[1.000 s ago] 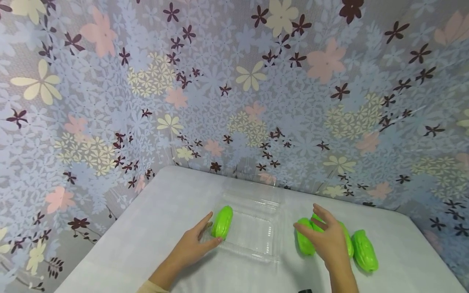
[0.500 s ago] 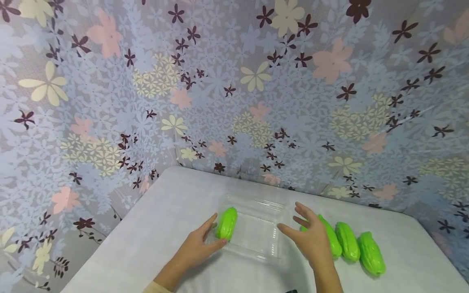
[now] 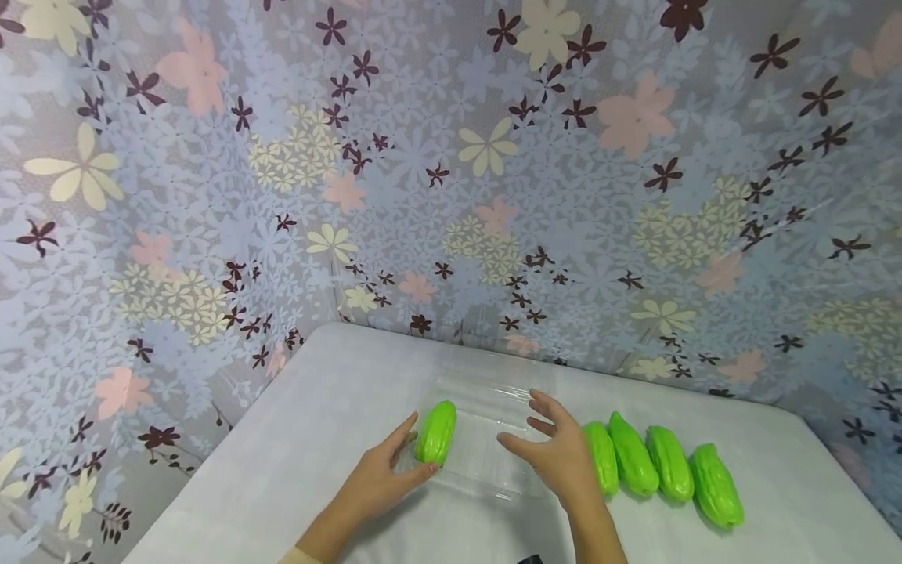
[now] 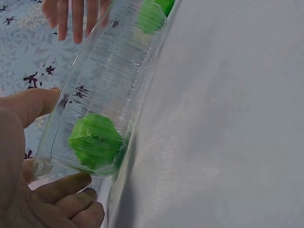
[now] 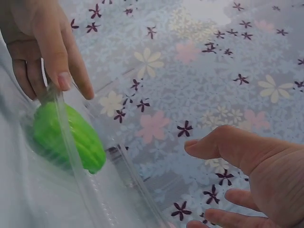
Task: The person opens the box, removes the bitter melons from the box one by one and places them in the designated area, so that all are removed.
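A clear plastic container (image 3: 486,450) lies on the white table, with one bright green, ridged, oblong gourd-like piece (image 3: 437,433) along its left side. My left hand (image 3: 384,474) grips the container's near left corner; in the left wrist view the thumb touches the rim and several fingers bend round the outside. Over the container's right part hovers my right hand (image 3: 557,454), fingers spread and slightly bent, holding nothing. To its right several similar green gourds (image 3: 669,464) lie in a row, the closest partly hidden behind the hand.
The white table (image 3: 352,376) meets a flower-patterned wall (image 3: 395,196) at the back and left. Behind the container's base a see-through flap, perhaps its lid (image 3: 486,388), extends toward the wall. A small dark object (image 3: 530,559) shows at the bottom edge.
My right hand has moved left from above the row of green gourds to over the container, uncovering the row. The left hand and the gourd in the container stay put.
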Demonstrator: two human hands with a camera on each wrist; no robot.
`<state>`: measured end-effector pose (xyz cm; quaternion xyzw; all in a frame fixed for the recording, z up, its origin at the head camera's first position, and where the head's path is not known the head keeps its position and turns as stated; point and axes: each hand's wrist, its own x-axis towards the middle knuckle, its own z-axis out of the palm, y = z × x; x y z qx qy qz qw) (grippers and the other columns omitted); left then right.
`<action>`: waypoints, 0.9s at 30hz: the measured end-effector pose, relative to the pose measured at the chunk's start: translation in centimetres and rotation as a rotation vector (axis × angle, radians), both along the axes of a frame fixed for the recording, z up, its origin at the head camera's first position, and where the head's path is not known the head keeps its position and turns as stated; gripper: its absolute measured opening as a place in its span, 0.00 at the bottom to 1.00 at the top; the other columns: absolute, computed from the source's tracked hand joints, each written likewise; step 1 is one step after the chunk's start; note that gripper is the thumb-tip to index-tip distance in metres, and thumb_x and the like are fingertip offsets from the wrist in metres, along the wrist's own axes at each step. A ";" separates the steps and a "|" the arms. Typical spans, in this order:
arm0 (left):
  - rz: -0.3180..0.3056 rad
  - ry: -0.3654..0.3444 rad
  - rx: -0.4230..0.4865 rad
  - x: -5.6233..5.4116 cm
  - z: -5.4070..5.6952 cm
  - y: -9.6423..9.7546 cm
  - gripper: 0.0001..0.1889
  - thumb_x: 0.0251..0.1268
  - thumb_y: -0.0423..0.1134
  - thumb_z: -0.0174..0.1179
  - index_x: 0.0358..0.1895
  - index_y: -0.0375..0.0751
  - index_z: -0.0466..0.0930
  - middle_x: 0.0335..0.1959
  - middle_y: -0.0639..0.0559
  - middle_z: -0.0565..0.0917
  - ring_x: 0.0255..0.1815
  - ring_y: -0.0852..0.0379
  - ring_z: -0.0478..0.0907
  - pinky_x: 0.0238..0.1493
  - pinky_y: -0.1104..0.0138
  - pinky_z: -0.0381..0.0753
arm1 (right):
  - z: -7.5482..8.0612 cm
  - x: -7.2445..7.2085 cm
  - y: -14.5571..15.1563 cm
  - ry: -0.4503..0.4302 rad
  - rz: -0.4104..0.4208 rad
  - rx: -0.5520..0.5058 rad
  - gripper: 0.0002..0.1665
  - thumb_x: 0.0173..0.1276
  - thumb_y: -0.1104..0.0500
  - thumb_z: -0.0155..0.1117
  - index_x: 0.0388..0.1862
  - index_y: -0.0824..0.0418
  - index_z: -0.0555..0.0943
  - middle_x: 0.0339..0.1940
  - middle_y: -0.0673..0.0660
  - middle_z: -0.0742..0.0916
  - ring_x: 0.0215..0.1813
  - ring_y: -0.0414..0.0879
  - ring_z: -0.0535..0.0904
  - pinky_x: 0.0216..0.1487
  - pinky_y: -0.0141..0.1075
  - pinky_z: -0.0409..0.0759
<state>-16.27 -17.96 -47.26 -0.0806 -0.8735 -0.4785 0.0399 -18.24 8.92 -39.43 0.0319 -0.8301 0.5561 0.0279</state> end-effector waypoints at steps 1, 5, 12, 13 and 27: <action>0.000 -0.003 -0.002 0.0 0.0 0.0 0.46 0.62 0.62 0.67 0.79 0.48 0.59 0.68 0.38 0.74 0.69 0.35 0.70 0.68 0.39 0.67 | -0.1 0.0 -0.2 -0.001 0.003 -0.007 0.53 0.53 0.51 0.84 0.76 0.56 0.67 0.72 0.63 0.74 0.69 0.61 0.73 0.54 0.51 0.85; 0.002 -0.010 -0.001 0.1 0.2 0.0 0.46 0.62 0.61 0.67 0.79 0.48 0.59 0.68 0.37 0.74 0.68 0.35 0.70 0.68 0.40 0.68 | -0.3 0.0 -1.1 -0.009 0.008 -0.026 0.53 0.53 0.53 0.84 0.75 0.56 0.68 0.72 0.64 0.74 0.68 0.62 0.73 0.54 0.52 0.84; 0.009 -0.007 -0.009 0.4 0.5 0.4 0.46 0.61 0.61 0.67 0.79 0.49 0.60 0.68 0.39 0.75 0.69 0.34 0.69 0.66 0.36 0.67 | -1.0 -0.3 -2.5 -0.011 0.026 -0.038 0.54 0.51 0.52 0.85 0.75 0.58 0.69 0.70 0.66 0.75 0.66 0.64 0.74 0.54 0.54 0.84; 0.010 -0.007 -0.011 0.5 0.4 0.5 0.46 0.61 0.62 0.67 0.79 0.49 0.60 0.68 0.39 0.75 0.69 0.34 0.69 0.66 0.35 0.67 | -1.1 -0.4 -2.6 -0.015 0.032 -0.042 0.54 0.51 0.52 0.85 0.75 0.58 0.68 0.71 0.66 0.74 0.66 0.64 0.74 0.54 0.55 0.84; 0.010 -0.010 -0.012 0.4 0.4 0.5 0.46 0.61 0.63 0.67 0.79 0.48 0.61 0.67 0.38 0.75 0.69 0.34 0.69 0.66 0.35 0.67 | -2.3 -1.4 -5.3 -0.037 0.107 -0.060 0.55 0.50 0.55 0.86 0.76 0.60 0.68 0.71 0.69 0.72 0.66 0.66 0.74 0.52 0.56 0.84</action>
